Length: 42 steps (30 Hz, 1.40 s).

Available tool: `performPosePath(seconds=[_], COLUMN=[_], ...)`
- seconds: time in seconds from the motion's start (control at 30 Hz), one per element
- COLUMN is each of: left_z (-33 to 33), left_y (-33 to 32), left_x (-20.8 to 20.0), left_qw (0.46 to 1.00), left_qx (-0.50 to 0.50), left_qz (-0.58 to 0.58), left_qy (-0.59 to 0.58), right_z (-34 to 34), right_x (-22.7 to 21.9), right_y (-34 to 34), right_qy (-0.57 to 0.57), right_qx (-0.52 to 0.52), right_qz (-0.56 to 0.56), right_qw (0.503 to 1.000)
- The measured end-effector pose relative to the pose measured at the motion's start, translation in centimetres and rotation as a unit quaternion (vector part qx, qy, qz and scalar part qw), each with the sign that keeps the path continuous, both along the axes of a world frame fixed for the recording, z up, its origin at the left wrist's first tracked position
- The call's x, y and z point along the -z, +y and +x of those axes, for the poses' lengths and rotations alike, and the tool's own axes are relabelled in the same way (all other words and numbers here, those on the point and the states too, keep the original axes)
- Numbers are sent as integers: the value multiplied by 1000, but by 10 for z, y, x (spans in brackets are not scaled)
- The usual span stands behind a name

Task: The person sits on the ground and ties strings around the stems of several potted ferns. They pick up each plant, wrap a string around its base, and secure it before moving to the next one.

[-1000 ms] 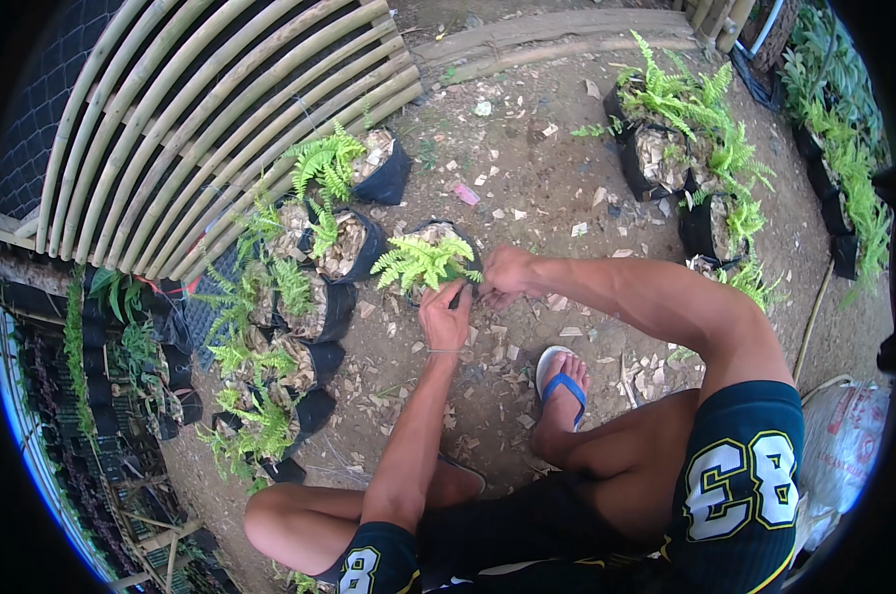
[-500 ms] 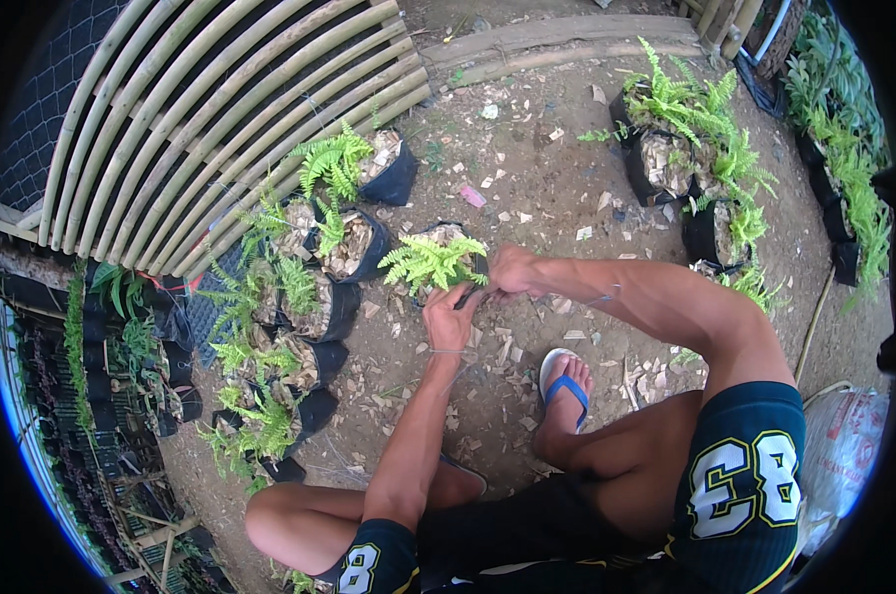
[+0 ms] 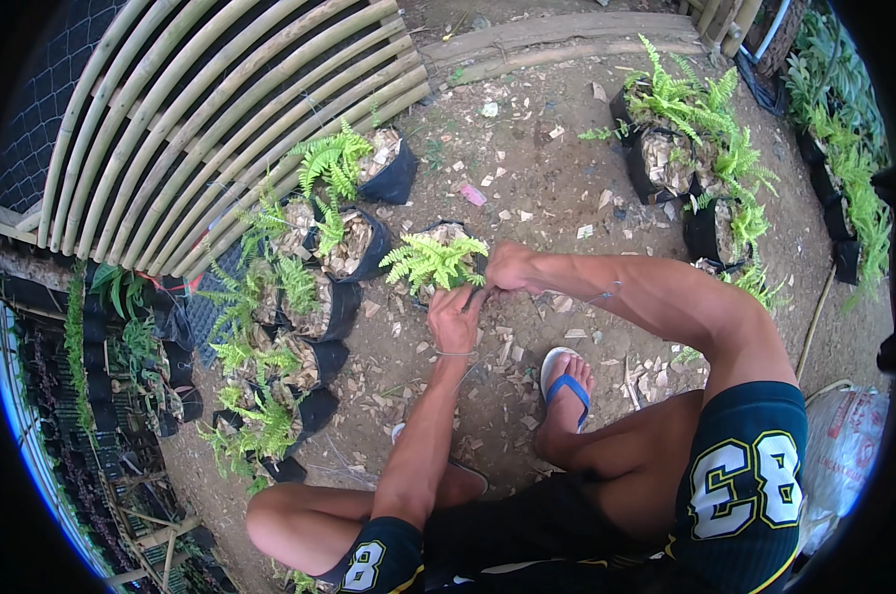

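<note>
Long, pale bamboo slats [image 3: 240, 129] edge the left; brown, chip-strewn soil [image 3: 542, 188] opens mid-ground; black plastic bags of ferns [image 3: 639, 170] border the right; one leafy fern in a black plastic bag [image 3: 431, 259] stands centrally; two hands, left hand [image 3: 455, 322], right hand [image 3: 513, 268], pinch its near-right rim; its feathery fronds spread bright yellow-green.

Head-worn fisheye, looking down

The view comes from the left of two head-mounted cameras, facing down and forward over the lap [image 3: 512, 525]. The left hand [image 3: 454, 318] and right hand [image 3: 511, 267] sit fairly near, about mid-frame; ground [image 3: 542, 109] spreads beyond, and bamboo slats [image 3: 225, 129] bow toward the round dark rim.
</note>
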<state>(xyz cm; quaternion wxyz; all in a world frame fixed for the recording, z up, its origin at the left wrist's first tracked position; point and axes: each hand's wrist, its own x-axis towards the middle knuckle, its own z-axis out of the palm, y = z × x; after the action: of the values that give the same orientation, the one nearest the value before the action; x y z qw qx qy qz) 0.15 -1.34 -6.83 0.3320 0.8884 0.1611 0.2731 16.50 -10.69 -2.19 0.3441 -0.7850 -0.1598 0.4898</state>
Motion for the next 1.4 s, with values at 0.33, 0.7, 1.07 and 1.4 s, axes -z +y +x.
performPosePath(seconds=[0.33, 0.7, 1.07, 1.4], left_z=[0, 2, 0, -11], left_y=[-2, -2, 9, 10], left_x=[6, 2, 7, -5], left_qw=[997, 999, 998, 998], left_qx=[36, 36, 41, 36], left_qz=[52, 24, 19, 43], left_qy=[-51, -23, 37, 0], right_z=[-5, 5, 47, 34], right_x=[-35, -76, -121, -155], right_y=[1, 3, -10, -14], right_qy=[96, 93, -4, -64], right_qx=[88, -90, -427, -330], right_qz=[32, 35, 77, 287], right_qw=[991, 991, 901, 897])
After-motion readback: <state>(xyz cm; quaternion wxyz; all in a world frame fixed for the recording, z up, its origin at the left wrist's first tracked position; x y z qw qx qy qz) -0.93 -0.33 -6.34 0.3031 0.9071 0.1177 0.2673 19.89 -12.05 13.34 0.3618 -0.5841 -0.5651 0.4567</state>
